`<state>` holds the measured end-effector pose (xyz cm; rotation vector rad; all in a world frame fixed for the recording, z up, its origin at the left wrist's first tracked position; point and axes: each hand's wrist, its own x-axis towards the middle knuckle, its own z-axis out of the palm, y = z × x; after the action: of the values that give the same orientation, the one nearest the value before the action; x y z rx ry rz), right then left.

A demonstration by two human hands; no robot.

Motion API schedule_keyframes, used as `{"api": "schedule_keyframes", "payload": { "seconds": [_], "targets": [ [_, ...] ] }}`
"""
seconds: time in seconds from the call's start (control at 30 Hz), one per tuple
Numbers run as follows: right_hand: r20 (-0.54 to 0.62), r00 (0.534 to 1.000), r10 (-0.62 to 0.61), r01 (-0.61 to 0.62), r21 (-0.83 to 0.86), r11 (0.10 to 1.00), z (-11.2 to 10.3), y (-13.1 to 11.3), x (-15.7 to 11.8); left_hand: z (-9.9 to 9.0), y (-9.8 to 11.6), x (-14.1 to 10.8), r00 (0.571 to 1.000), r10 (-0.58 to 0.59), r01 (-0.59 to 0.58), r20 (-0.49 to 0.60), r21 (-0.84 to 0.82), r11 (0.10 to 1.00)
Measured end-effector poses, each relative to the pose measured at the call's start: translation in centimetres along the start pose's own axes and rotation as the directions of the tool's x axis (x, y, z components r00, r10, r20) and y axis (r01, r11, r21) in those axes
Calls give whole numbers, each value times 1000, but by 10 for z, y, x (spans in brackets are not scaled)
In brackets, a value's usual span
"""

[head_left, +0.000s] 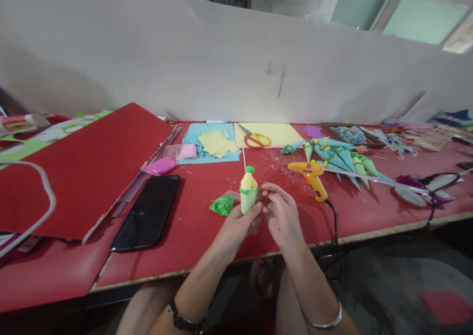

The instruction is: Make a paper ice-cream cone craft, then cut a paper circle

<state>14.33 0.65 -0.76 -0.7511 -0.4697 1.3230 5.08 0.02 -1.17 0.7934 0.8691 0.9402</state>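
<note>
My left hand (240, 224) is wrapped round the lower part of a small pale green paper cone (249, 200), which stands upright above the table's front half. Yellow material rises from the cone's mouth, topped by a green ball (250, 169), and green bits trim the rim. Close against the cone's right side is my right hand (280, 212), its fingers bent and drawn together. Whatever its fingertips may pinch is too small to make out. Just left of the cone lies a crumpled bag of green clay (223, 205).
A yellow hot glue gun (310, 175) rests to the right, its cord over the edge. Behind it are several finished paper cones (338, 157). Scissors (254, 137) lie on yellow paper (284, 132). A black phone (148, 212) and red board (84, 177) are leftward.
</note>
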Motion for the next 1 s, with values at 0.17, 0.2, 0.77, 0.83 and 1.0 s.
{"api": "schedule_keyframes", "payload": {
  "seconds": [0.17,0.2,0.77,0.83,1.0],
  "targets": [
    [0,1000,13,-13,-40,999,0,0,0,0,1,-1,1000,-12,12,-20,-2,1000],
    [2,1000,-3,3,-43,999,0,1,0,1,1,-1,1000,-12,12,-20,-1,1000],
    [0,993,-119,117,-170,978,-2,0,-5,-4,-2,2,999,-24,22,31,74,997],
    [10,990,-138,137,-170,976,-2,0,-5,-3,-2,2,999,-30,28,20,78,997],
    [28,985,-168,171,-174,970,-2,0,-5,-2,-2,1,1000,-27,26,15,68,997]
  ]
}}
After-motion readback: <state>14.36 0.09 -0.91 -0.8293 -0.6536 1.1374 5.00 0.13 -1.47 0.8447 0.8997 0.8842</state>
